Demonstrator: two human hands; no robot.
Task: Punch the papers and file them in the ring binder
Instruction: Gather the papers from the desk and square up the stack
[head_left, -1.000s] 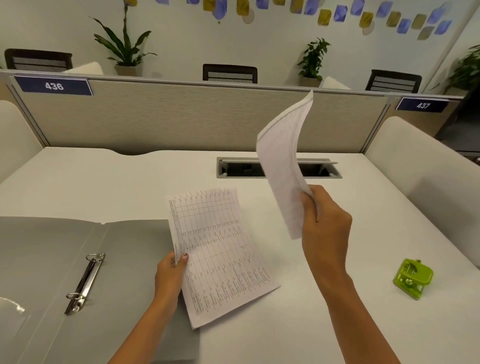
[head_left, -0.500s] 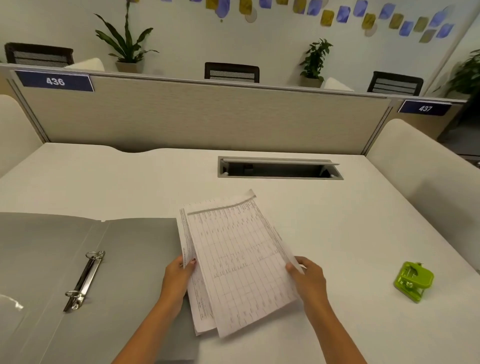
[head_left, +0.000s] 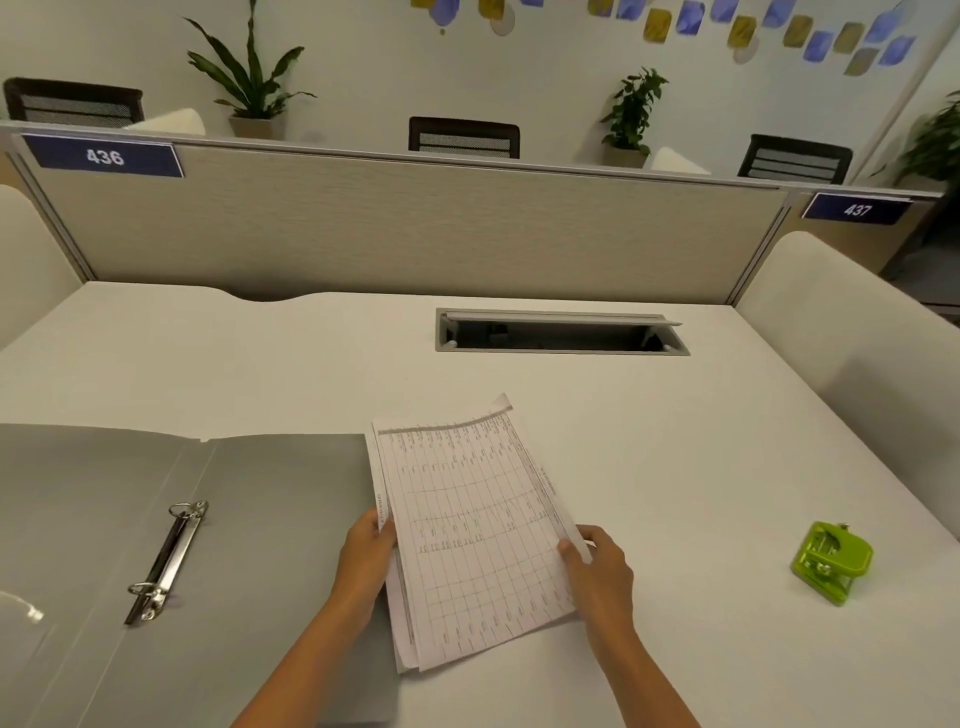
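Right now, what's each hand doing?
Left hand: closed on the papers' left edge.
Right hand: closed on their right edge.

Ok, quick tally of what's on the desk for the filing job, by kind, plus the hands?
Ring binder, open, grey: 1
Stack of printed papers, sheet count unclear: 1
Green hole punch: 1
Hands on the stack: 2, left hand and right hand
Total: 3 things, 2 hands

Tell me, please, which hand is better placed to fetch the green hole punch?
Right. The right hand is on the papers' right edge, nearer the hole punch; the left hand is beside the binder.
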